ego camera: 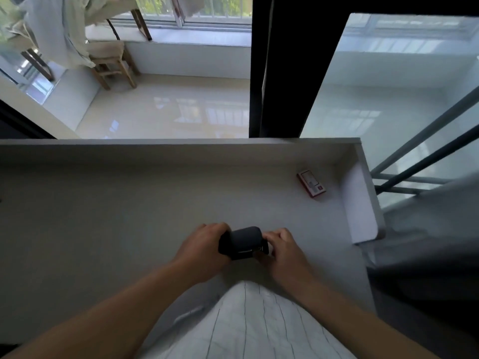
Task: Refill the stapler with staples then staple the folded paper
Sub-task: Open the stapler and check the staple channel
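Observation:
A black stapler [245,240] sits near the front middle of the white desk [103,203]. My left hand [204,251] grips its left end, fingers curled over the top. My right hand [282,251] pinches at its right end, where a thin metal part shows. A small red and white staple box [311,184] lies flat at the back right of the desk. No folded paper is in sight.
The desk has a raised back wall and a right side panel [360,200]. Beyond it are a glass door, a dark door frame [280,66] and a wooden stool [111,63] on the balcony. My striped shirt [248,325] fills the lower middle.

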